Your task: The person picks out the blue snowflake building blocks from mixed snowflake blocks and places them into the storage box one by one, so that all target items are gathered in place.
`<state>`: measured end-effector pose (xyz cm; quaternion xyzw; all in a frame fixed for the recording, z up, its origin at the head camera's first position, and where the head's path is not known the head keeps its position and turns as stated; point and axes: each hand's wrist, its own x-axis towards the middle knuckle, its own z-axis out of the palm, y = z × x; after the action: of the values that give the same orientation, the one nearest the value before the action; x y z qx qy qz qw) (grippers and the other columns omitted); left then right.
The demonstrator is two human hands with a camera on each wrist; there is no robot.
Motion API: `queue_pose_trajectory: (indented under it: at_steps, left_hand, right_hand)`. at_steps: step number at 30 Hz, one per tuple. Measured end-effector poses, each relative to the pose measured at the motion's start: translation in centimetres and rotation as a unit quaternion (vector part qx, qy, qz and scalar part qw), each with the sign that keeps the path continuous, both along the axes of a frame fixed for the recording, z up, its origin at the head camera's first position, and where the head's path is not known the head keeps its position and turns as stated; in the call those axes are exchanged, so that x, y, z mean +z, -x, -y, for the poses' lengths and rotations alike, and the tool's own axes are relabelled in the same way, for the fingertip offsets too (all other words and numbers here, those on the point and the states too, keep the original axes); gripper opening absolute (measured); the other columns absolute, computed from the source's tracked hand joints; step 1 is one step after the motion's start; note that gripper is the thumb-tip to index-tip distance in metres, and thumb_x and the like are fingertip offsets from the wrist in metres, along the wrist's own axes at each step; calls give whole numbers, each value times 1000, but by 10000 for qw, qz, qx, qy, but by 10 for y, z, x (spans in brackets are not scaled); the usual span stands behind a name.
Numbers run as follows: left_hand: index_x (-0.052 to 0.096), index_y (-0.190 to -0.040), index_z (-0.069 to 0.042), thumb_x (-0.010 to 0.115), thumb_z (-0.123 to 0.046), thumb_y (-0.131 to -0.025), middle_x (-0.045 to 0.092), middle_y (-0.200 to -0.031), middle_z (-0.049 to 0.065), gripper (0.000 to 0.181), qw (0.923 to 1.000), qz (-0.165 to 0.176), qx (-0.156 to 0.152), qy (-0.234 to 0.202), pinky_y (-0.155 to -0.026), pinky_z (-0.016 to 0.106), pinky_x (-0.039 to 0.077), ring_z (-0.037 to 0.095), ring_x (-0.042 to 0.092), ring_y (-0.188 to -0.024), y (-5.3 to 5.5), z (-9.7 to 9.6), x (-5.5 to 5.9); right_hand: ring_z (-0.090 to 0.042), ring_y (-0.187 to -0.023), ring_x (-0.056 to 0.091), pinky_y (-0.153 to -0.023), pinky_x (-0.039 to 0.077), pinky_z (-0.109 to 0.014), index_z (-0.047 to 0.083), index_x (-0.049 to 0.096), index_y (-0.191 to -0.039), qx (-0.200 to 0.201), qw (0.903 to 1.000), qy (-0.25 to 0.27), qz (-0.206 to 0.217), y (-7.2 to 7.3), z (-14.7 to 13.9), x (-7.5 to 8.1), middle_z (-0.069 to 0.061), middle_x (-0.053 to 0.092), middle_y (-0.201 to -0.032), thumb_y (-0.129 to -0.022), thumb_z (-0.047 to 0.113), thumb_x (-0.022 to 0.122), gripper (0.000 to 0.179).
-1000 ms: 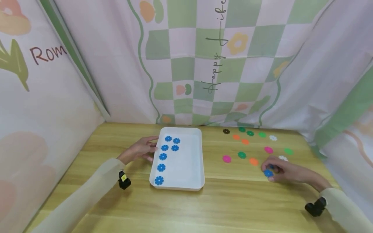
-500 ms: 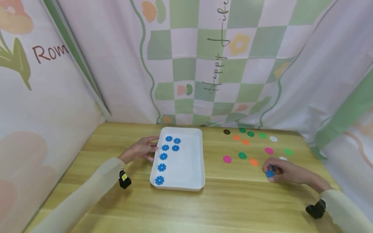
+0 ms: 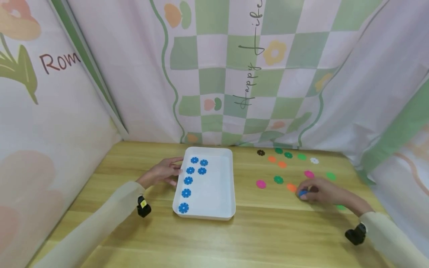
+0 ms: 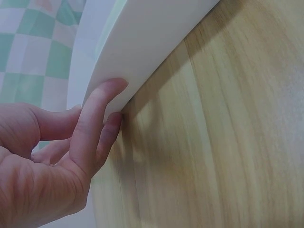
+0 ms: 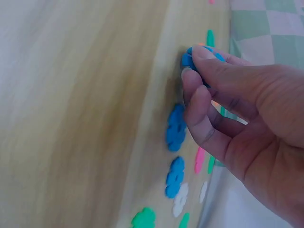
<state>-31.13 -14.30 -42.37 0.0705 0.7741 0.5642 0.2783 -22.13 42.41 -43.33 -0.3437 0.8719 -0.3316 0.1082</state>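
In the head view a shallow white tray (image 3: 214,201) stands left of centre, holding several blue flower-shaped discs (image 3: 186,193) along its left side. My left hand (image 3: 163,171) touches the tray's left side; in the left wrist view its fingertips (image 4: 116,86) rest against the outer wall. My right hand (image 3: 323,191) pinches a blue flower-shaped disc (image 5: 188,61) between thumb and fingers, low over the table. Two more blue discs (image 5: 176,128) lie beneath that hand in the right wrist view, hidden by it in the head view.
Flower-shaped discs in other colours lie scattered right of the tray: a pink one (image 3: 261,184), a dark green one (image 3: 278,180), a brown one (image 3: 260,152) and several others. Partly under the right wrist shows a green disc (image 3: 340,207). Printed curtains (image 3: 214,85) enclose the wooden table (image 3: 268,238).
My right hand has shifted slightly left and away from me with the blue disc pinched. It now covers a white disc, and a green one shows under the wrist. My left hand stays.
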Motion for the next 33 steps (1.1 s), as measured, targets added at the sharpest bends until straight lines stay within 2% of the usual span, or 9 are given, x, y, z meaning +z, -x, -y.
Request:
queue_pose_trajectory:
  at_steps: [5,11,15,20,24,25,29,33]
  left_hand:
    - [24,-166,-6,55,-3,-107,42,-157,34,67,10000,-6,31,55,-78,37,68,39,69,-118,-1,0,1]
    - [24,-166,-6,55,-2,-107,41,-159,33,67,10000,39,84,30,-79,38,68,42,67,-122,-1,0,2]
    - [25,-166,-6,55,-2,-107,40,-159,33,67,10000,45,63,-18,-79,38,68,41,67,-122,-1,0,2]
    - [23,-166,-3,52,-4,-108,42,-157,34,65,9999,58,-145,-28,-82,40,68,44,62,-128,0,3,2]
    - [20,-166,-2,53,-4,-107,38,-159,35,67,9996,146,-235,-83,-82,39,68,47,57,-132,3,8,1]
    - [20,-166,-2,54,-3,-107,36,-160,35,68,9995,177,-235,-121,-83,39,68,46,57,-132,4,9,1]
    - [21,-166,-3,56,-1,-105,36,-160,35,70,9994,177,-193,-210,-83,40,68,44,62,-127,5,7,0]
    - [23,-166,-6,56,0,-105,39,-159,34,70,9996,125,-85,-220,-80,39,68,42,65,-123,5,2,1]
  right_hand:
    - [-13,-59,63,-48,57,-29,-5,70,-114,-401,9964,276,696,2,18,15,-8,70,-77,-100,1,66,15]
    - [-24,-64,70,-56,65,-40,-7,65,-116,-898,9869,587,1205,8,51,31,-17,70,-80,-100,8,70,23]
    - [-27,-69,72,-62,68,-44,-10,62,-119,-1106,9793,788,1502,14,71,36,-24,69,-86,-101,8,68,27]
    - [-33,-81,76,-76,67,-50,-14,59,-126,-1154,9705,1066,1827,23,95,36,-31,69,-99,-105,6,61,29]
    - [-32,-87,77,-82,67,-50,-15,59,-130,-1428,9611,1158,2062,33,117,33,-25,73,-103,-105,7,62,33]
    - [-29,-87,77,-82,67,-48,-14,59,-130,-1490,9616,1113,2020,35,122,33,-22,73,-104,-105,8,62,34]
    - [-30,-97,76,-90,66,-46,-13,60,-132,-1704,9523,1280,2184,43,140,35,-21,73,-112,-104,10,64,36]
    - [-35,-107,74,-103,60,-52,-13,55,-137,-1823,9388,1655,2407,53,155,38,-23,71,-119,-104,14,66,44]
